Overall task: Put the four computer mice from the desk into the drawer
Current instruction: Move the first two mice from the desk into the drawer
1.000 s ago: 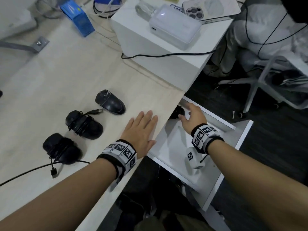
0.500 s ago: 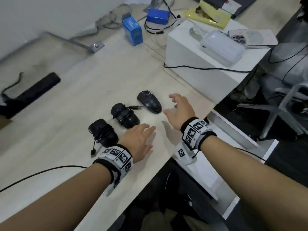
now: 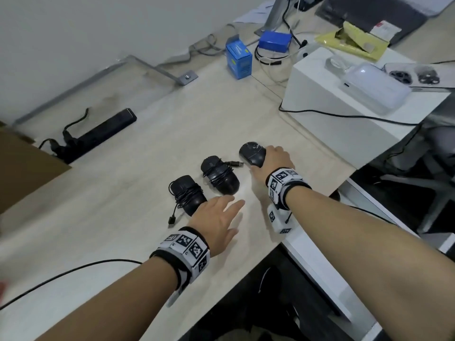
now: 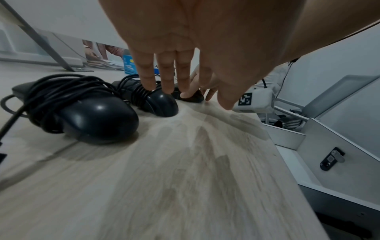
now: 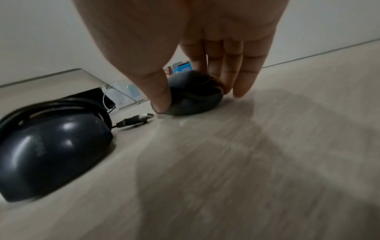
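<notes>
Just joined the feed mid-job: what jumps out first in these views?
Three black mice sit in a diagonal row on the pale wooden desk. The right hand grips the cordless mouse at the far end, thumb and fingers on its sides. The left hand hovers open by the nearest cord-wrapped mouse, with the middle cord-wrapped mouse between them. The white drawer stands open at the desk's right edge.

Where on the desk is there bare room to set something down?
Bare wood lies between the power strip and the three mice, and in front of the left hand toward the desk edge. It is crowded around the blue box and cables at the back.
</notes>
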